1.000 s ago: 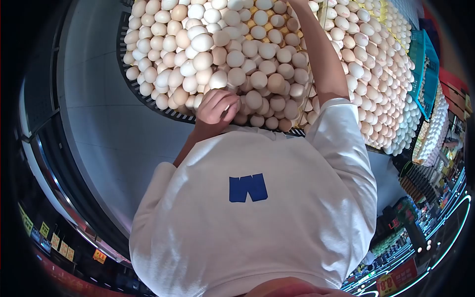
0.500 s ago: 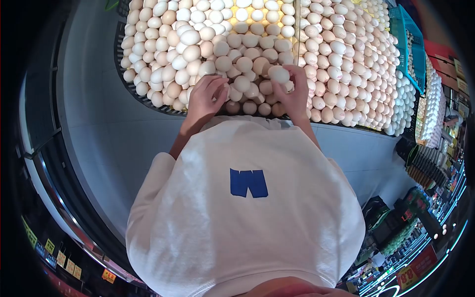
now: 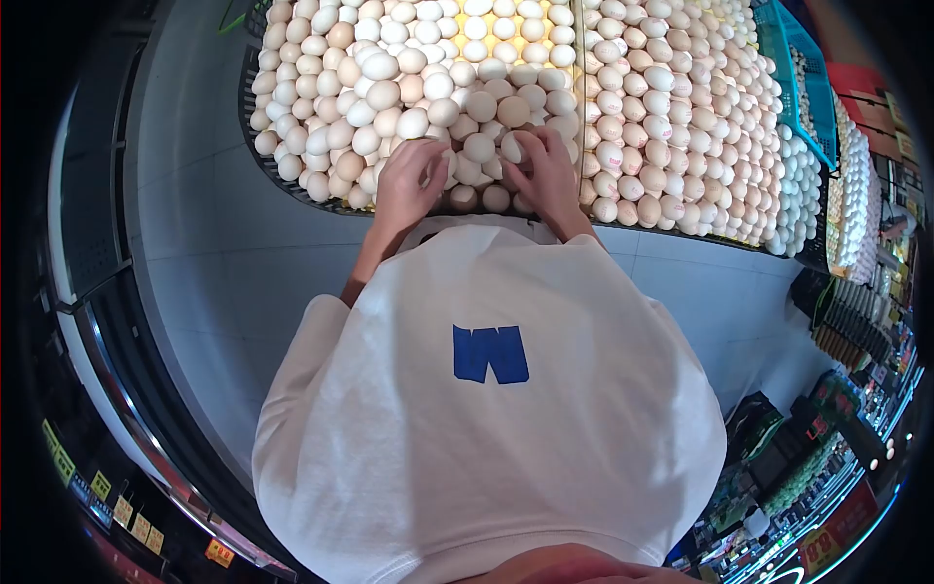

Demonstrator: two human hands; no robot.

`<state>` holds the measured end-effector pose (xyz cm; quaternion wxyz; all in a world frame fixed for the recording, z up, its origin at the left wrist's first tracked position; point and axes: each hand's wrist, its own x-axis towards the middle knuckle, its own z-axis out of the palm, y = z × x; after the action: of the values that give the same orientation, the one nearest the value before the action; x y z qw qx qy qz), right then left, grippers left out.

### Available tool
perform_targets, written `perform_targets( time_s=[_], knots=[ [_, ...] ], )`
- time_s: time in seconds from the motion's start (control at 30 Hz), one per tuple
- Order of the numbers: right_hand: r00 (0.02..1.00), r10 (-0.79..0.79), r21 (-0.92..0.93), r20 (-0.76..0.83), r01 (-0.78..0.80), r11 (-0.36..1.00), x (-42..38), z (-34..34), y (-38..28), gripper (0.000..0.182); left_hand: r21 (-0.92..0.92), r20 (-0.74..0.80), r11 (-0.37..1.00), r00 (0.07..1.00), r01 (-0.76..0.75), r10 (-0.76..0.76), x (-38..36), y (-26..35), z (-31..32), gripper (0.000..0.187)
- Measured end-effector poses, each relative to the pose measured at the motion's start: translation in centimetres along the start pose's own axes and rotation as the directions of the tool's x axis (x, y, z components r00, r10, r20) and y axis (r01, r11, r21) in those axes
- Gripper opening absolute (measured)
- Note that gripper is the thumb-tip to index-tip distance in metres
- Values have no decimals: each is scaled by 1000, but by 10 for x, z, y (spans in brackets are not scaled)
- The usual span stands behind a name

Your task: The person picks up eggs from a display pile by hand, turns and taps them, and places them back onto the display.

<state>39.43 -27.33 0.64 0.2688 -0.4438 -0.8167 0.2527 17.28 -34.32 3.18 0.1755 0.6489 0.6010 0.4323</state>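
My right hand (image 3: pixel 548 178) pinches a pale egg (image 3: pixel 512 148) between thumb and fingertips, just above the pile. Across from it, my left hand (image 3: pixel 413 181) is curled at the near edge of the heap, thumb and fingers drawn together; whatever lies between them is hidden. Loose brown and cream eggs fill the space between both hands, among them a shaded brown egg (image 3: pixel 479 148). A larger brown egg (image 3: pixel 514 111) rests on top, beyond my right hand. All of these lie in a black-rimmed bin (image 3: pixel 292 198).
Right of a thin divider (image 3: pixel 581 88), stamped eggs (image 3: pixel 662 127) stand in rows. A yellow tray (image 3: pixel 501 27) holds paler eggs at the back. A blue crate (image 3: pixel 800 88) sits far right. Grey floor (image 3: pixel 229 282) lies left of the bin.
My right hand has moved left and turned, bringing its egg closer to my left hand. The left hand's fingers have drawn closer together. The whole view has shifted slightly.
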Motion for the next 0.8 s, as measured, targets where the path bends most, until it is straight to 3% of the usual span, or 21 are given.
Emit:
perform_targets(
  time_s=[0.27,0.8],
  knots=[
    [986,-150,37,-72,153,988,0,0,6,51,35,0,999,1000,20,-20,-2,1,3,21],
    [991,-99,121,-84,109,987,7,-14,2,43,17,11,999,999,-44,44,4,2,9,26]
  ],
)
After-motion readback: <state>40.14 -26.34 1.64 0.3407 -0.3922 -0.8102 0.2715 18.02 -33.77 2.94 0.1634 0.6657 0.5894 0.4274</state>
